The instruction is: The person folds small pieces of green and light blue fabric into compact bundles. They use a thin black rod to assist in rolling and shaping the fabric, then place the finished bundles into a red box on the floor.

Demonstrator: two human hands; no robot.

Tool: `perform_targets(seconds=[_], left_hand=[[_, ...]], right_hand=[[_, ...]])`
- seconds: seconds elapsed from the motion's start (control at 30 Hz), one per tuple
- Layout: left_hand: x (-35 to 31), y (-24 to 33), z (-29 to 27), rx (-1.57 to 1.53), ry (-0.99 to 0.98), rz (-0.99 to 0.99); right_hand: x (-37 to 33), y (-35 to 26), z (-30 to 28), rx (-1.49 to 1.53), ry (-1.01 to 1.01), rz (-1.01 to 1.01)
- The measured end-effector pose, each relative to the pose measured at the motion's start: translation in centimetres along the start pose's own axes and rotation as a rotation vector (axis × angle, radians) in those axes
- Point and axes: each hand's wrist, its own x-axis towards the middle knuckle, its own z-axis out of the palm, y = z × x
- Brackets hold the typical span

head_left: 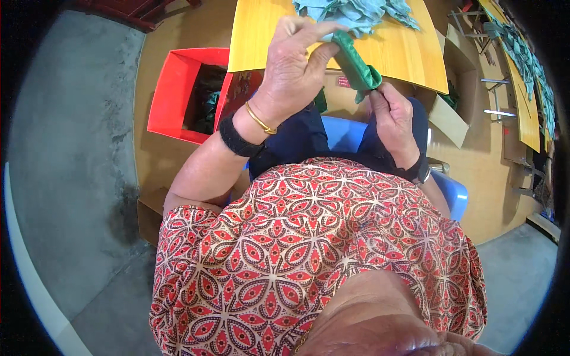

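Between my hands is a narrow, folded green piece [356,64], smooth and slightly shiny, like cloth or thin film. I cannot make out its exact kind. My left hand [297,62] pinches its upper end between thumb and fingers. At the lower end, where the green layers curl open, my right hand [393,118] grips it with thumb and forefinger. The piece is held slanted above my lap, in front of the near edge of the yellow table [267,35]. Just beyond it on the table lies a heap of crumpled light-teal cloth pieces [368,15].
A red box [161,113] with dark green stuff inside stands left of my knees. An open cardboard box [449,123] stands at the right. I sit on a blue plastic seat [456,193]. Farther right runs another yellow table [525,113] with teal cloth on it.
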Motion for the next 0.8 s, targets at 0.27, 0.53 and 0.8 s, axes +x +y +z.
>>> perform_targets(seconds=[0.27, 0.53, 0.8], left_hand=[[-0.5, 1.5, 1.2, -0.285, 0.002, -0.083], [-1.8, 2.0, 2.5, -0.452, 0.045, -0.163], [-2.1, 3.1, 2.1, -0.262, 0.062, -0.186]], right_hand=[[-0.1, -0.3, -0.1, -0.225, 0.050, -0.149], [-1.3, 0.3, -0.2, -0.034, -0.010, 0.001], [-2.2, 0.3, -0.3, 0.443, -0.101, 0.245]])
